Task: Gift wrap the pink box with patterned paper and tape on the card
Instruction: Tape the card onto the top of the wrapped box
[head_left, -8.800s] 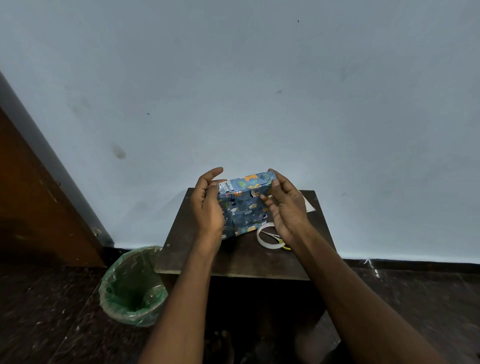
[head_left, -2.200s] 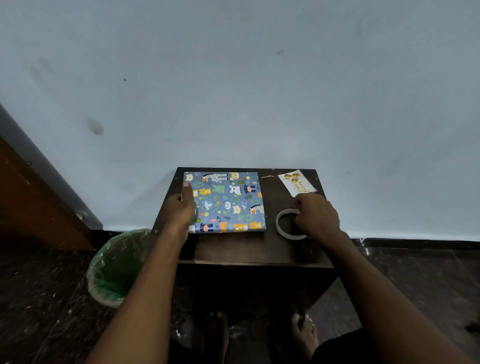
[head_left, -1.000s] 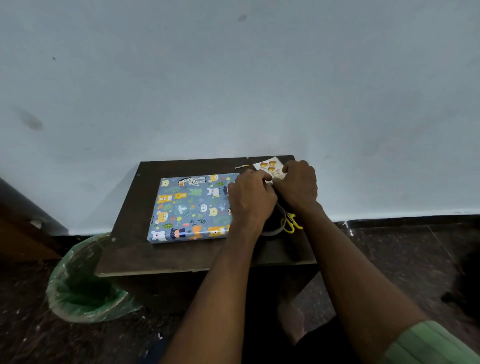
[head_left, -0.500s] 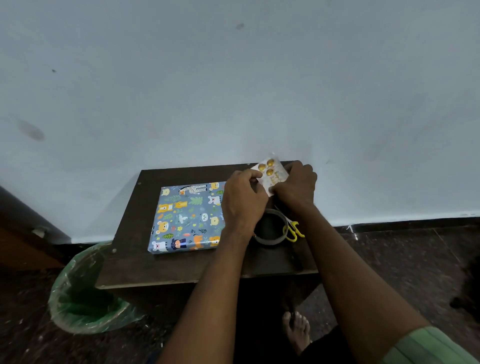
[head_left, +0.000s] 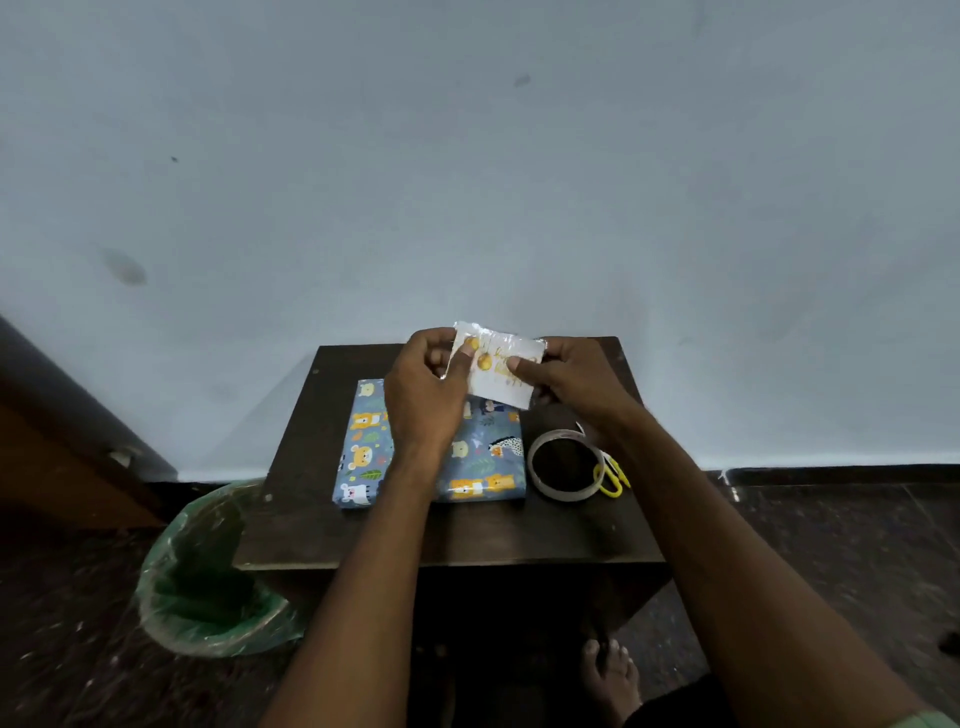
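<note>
wrapped box (head_left: 470, 462), covered in blue patterned paper with animals, is seen lying flat on the dark surface (head_left: 415, 530), toward its left and middle. the card (head_left: 496, 376), white with orange-yellow marks, is held up in the air above the far edge of the box, tilted, with its far edge raised toward the wall. it is pinched at its left edge by the left hand (head_left: 423, 395), whose thumb lies across the card's face, and at its right edge by the right hand (head_left: 571, 379), whose fingers are curled round that side. a shiny film, possibly tape, seems to run along the card's far edge, though this cannot be made out clearly. both grips are thus closed on the card, and neither hand is touching the box.

a roll of tape (head_left: 565, 465) is laid flat on the surface just beside the right edge of the box. yellow-handled scissors (head_left: 612, 477) are partly hidden under the right forearm, touching or just beside the roll on its right. a bin lined with a green bag (head_left: 208, 577) stands on the floor near the left of the surface. a bare foot (head_left: 610, 680) is seen on the floor at the near side.
</note>
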